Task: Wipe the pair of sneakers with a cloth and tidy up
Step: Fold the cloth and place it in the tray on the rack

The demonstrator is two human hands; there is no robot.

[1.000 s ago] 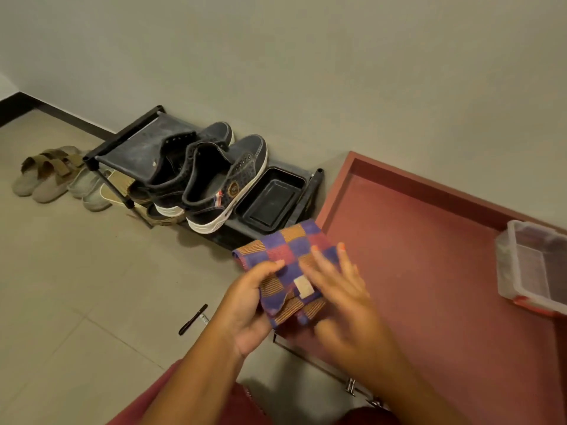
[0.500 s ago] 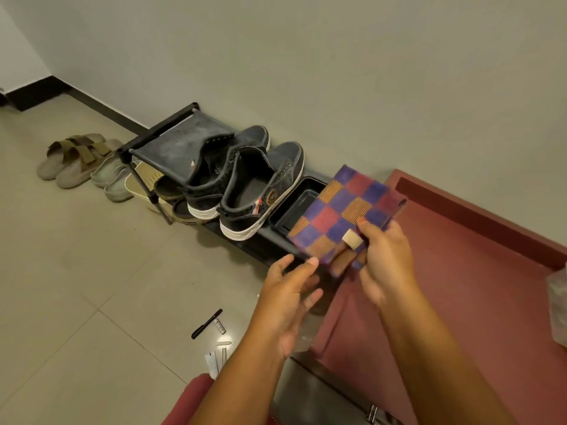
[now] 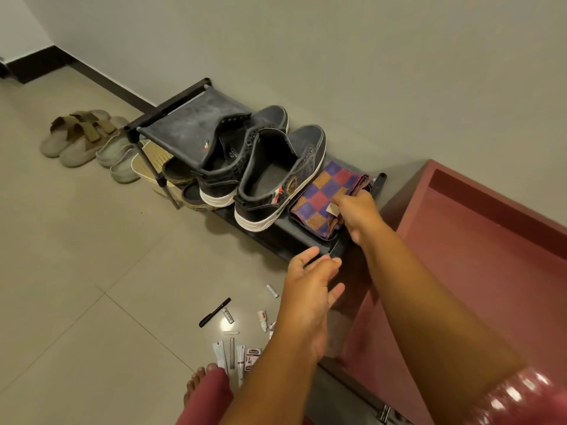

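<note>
Two dark sneakers with white soles, one (image 3: 227, 167) beside the other (image 3: 276, 179), stand side by side on a low black shoe rack (image 3: 190, 127), heels toward me. To their right, a checkered purple, red and orange cloth (image 3: 319, 194) lies folded in a black tray (image 3: 325, 239) on the rack. My right hand (image 3: 357, 213) reaches onto the cloth's right edge, fingers curled on it by the small label. My left hand (image 3: 310, 296) hovers in front of the rack with fingers spread, holding nothing.
A low red table (image 3: 475, 240) stands right of the rack, against the wall. Beige sandals and slippers (image 3: 79, 139) lie left of the rack, and more slippers under it. A black pen (image 3: 214, 312), small tubes and packets (image 3: 236, 354) are scattered on the tiled floor near my foot.
My right hand carried the folded cloth away from my left hand and down into the black tray beside the sneakers. The left hand let go and stayed in front, open.
</note>
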